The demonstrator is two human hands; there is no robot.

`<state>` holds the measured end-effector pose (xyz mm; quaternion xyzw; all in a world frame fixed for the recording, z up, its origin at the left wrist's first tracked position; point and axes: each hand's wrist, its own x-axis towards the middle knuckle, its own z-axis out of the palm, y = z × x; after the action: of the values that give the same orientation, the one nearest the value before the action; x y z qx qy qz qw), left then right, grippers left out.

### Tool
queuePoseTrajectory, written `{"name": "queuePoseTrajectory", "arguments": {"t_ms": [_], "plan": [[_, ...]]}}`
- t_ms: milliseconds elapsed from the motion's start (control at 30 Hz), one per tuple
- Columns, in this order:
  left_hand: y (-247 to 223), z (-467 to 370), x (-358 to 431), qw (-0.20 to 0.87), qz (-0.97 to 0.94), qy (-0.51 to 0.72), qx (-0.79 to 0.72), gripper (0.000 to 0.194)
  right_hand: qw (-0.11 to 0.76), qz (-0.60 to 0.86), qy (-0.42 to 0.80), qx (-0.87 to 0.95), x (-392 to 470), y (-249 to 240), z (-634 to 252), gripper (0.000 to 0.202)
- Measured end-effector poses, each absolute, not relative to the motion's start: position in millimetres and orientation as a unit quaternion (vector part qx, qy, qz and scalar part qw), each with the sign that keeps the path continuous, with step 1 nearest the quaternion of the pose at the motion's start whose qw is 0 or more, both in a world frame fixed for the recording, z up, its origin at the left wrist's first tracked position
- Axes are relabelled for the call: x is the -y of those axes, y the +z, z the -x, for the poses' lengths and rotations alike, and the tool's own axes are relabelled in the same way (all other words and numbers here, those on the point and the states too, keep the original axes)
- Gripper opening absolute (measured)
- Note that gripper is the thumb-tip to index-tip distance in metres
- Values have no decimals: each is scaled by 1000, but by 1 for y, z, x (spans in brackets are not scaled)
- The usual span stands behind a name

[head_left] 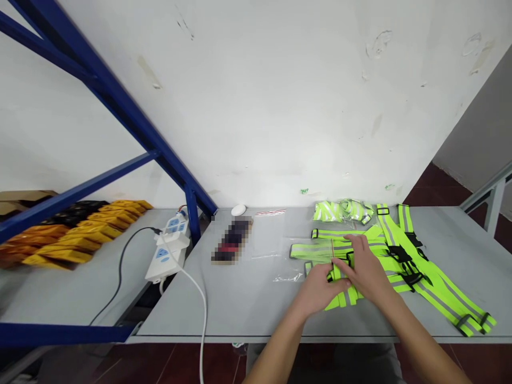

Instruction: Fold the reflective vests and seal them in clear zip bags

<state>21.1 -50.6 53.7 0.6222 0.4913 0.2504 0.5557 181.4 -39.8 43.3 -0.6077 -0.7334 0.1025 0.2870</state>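
My left hand (319,292) is closed around a folded neon-yellow reflective strap (343,298) with a grey stripe, near the table's front. Just right of it, my right hand (368,273) lies over the straps, fingers stretched out and thumb apart, its thumb tip near my left fingers. Beyond both hands, a clear zip bag (316,248) with a red seal line rests partly over the straps. More reflective straps (434,280) with black buckles (412,278) spread out to the right. Where my fingers meet the folded strap is partly hidden.
Packed bags of reflective straps (340,210) lie by the wall. Another clear zip bag (268,234), a blurred-out dark object (232,240) and a white round object (239,210) are further left. A power strip (170,248), white cable (203,304), blue frame (140,128) and yellow packets (80,240) stand beyond.
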Motion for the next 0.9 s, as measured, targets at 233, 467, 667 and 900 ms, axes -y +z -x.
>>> {"name": "queuePoseTrajectory", "arguments": {"t_ms": [233, 467, 667, 900], "plan": [[38, -18, 46, 682, -444, 345, -469, 24, 273, 389, -59, 878, 43, 44, -177, 16], [40, -6, 43, 746, -360, 295, -475, 37, 134, 339, 2, 931, 51, 46, -191, 75], [53, -14, 48, 786, -332, 255, -455, 34, 143, 340, -2, 929, 39, 46, -205, 73], [58, -8, 42, 707, -455, 238, -485, 53, 210, 344, 72, 912, 41, 36, -229, 84]]}}
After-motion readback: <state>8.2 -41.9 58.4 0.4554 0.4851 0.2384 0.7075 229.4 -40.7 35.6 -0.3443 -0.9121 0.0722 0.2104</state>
